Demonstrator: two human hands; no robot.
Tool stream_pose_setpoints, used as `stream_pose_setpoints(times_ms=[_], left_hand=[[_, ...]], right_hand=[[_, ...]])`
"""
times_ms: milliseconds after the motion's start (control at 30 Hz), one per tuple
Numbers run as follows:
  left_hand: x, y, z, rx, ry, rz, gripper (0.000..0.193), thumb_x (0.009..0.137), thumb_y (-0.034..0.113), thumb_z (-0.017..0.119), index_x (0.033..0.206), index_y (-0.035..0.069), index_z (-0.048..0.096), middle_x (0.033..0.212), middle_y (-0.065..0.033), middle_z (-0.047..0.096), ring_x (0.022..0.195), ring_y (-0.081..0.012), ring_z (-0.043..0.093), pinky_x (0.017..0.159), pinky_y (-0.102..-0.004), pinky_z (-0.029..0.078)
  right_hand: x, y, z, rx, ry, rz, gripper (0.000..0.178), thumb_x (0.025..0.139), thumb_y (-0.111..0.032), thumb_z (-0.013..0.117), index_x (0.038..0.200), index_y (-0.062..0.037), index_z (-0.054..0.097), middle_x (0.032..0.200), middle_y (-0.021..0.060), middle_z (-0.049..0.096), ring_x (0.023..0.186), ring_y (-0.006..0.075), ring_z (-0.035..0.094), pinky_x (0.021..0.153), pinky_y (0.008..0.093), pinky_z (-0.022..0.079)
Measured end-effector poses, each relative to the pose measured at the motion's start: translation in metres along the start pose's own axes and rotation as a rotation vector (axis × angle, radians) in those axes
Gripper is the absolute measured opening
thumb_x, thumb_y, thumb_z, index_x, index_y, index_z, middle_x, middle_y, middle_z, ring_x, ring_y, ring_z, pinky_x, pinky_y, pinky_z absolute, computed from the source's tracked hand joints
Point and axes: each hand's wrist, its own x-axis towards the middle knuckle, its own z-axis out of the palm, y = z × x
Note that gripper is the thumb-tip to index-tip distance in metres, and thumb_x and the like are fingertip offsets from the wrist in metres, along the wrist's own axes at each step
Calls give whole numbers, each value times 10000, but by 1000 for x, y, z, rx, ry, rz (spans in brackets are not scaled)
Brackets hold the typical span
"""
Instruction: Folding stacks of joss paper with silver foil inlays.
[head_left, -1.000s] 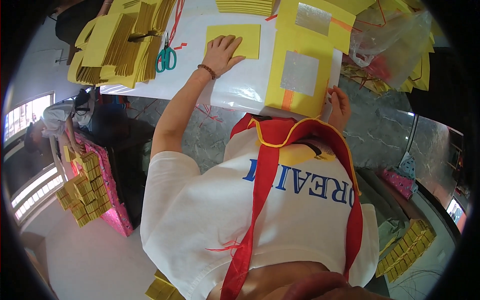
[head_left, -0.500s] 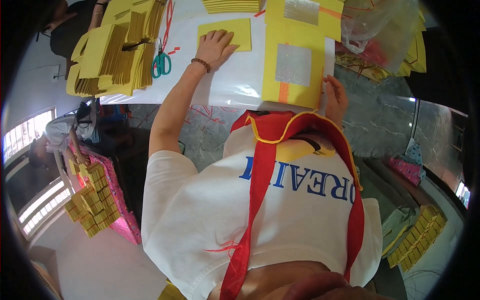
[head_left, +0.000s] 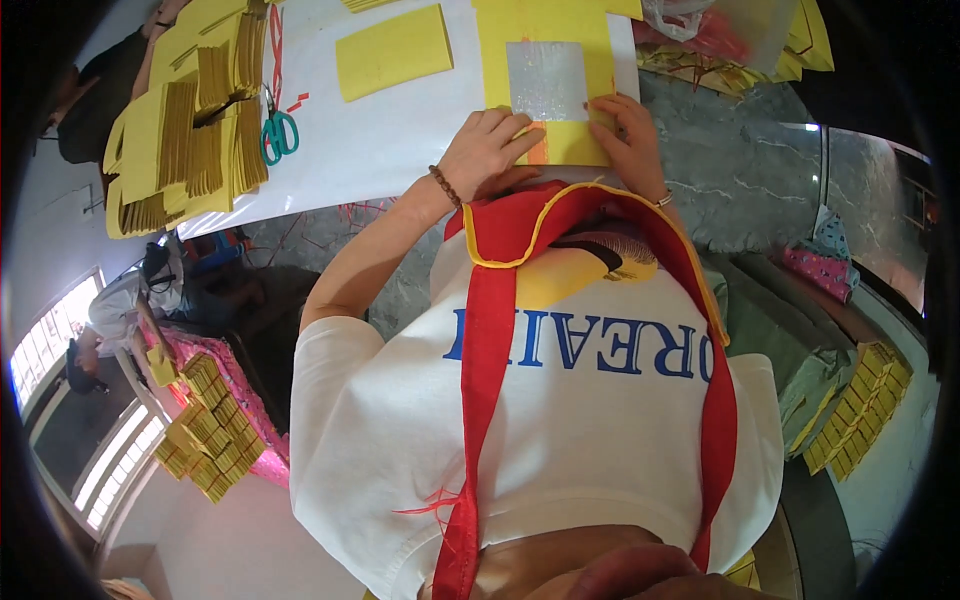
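Observation:
On the near part of the table lies a yellow paper sheet with a silver square and an orange strip on it. My left hand, a beaded bracelet at its wrist, is closed at the sheet's near left edge, fingers bent over the paper and thumb low by the edge. My right hand rests at the right edge, thumb and fingers apart on the paper. Further left a folded yellow paper lies alone, untouched.
Stacks of folded yellow paper stand at the table's left, beside teal-handled scissors and red strips. A clear plastic bag is at the far right. A co-worker is at left near yellow bundles; more bundles sit right.
My left hand has left the folded yellow paper and come right and nearer, onto the sheet with the silver square. My right hand has moved onto that sheet's right edge. The view has shifted.

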Motion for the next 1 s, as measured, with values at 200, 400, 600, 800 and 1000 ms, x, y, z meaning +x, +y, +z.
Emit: stream_pose_setpoints(times_ms=[200, 400, 600, 800, 1000], left_hand=[[-1, -3, 4, -20, 12, -23, 323, 750, 232, 685, 1022, 69, 621, 1002, -65, 589, 933, -227, 541, 779, -328, 442], [5, -3, 1, -442, 43, -336, 181, 799, 205, 655, 886, 46, 664, 775, -88, 628, 750, -252, 587, 666, -328, 473], [15, -7, -8, -629, -139, -607, 180, 841, 190, 614, 899, 33, 679, 725, -111, 638, 602, -190, 570, 569, -293, 454], [18, -20, -8, -752, -225, -671, 187, 831, 189, 622, 894, 23, 681, 691, -63, 632, 597, -84, 532, 549, -249, 433], [22, -30, -8, -813, -269, -674, 213, 833, 212, 626, 889, 13, 675, 701, -24, 625, 625, -69, 531, 580, -220, 440]], right_hand=[[3, 1, -8, 365, -92, 224, 211, 876, -175, 562, 1034, -59, 638, 1059, 45, 621, 1037, 161, 523, 915, 279, 391], [3, 4, -8, 628, -80, 391, 286, 957, -237, 460, 1040, -19, 626, 1073, 40, 615, 1028, 123, 514, 925, 259, 375], [0, 10, -3, 604, -47, 382, 287, 949, -254, 483, 1038, -25, 630, 1056, 35, 618, 1011, 116, 519, 914, 254, 378], [2, 4, -4, 629, -27, 420, 290, 953, -260, 476, 1023, -31, 639, 1040, 32, 621, 999, 118, 522, 910, 251, 379], [0, 8, -7, 696, -45, 417, 272, 943, -235, 482, 1035, -29, 634, 1091, 41, 599, 1018, 136, 522, 915, 267, 383]])
